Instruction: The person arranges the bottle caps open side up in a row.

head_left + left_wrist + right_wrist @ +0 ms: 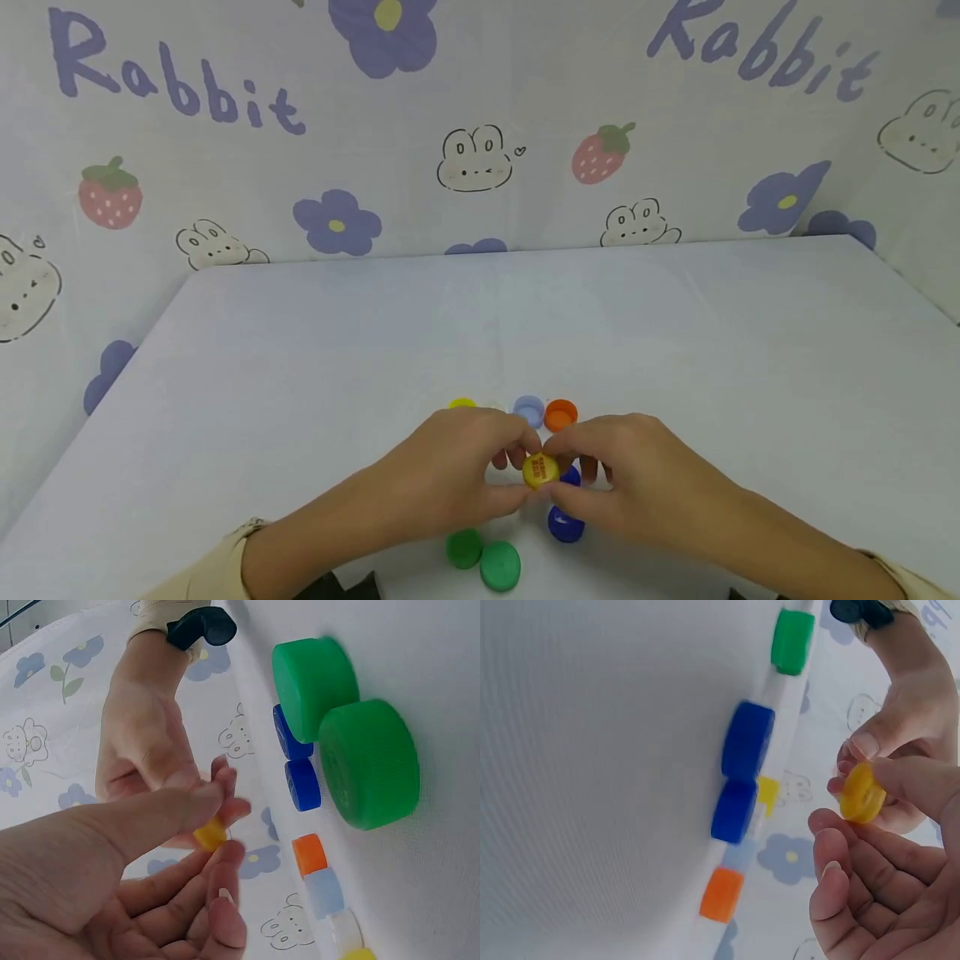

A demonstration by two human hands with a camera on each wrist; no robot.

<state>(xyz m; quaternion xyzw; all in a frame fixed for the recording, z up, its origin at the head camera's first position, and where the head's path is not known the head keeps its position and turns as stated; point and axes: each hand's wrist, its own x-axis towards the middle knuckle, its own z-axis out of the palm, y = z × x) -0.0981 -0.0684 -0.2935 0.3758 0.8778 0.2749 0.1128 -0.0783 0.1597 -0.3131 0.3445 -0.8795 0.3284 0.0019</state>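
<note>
A yellow bottle cap [540,472] with red print on its top is held up between both hands over the white table. My left hand [461,471] pinches it from the left, thumb below and forefinger above. From the other side my right hand [637,479] grips the same cap by thumb and forefinger. The right wrist view shows the hollow side of the yellow cap [863,793]. Beneath the right fingers lie two dark blue caps [566,525], one partly covered. Two green caps [500,567] lie on the near side, below the left hand.
Beyond the hands an orange cap [560,415], a light blue cap [528,410], a whitish cap [345,932] and another yellow cap [462,403] form a row. The left hand partly hides that row. A cloth printed with rabbits and flowers hangs behind the white table [300,350].
</note>
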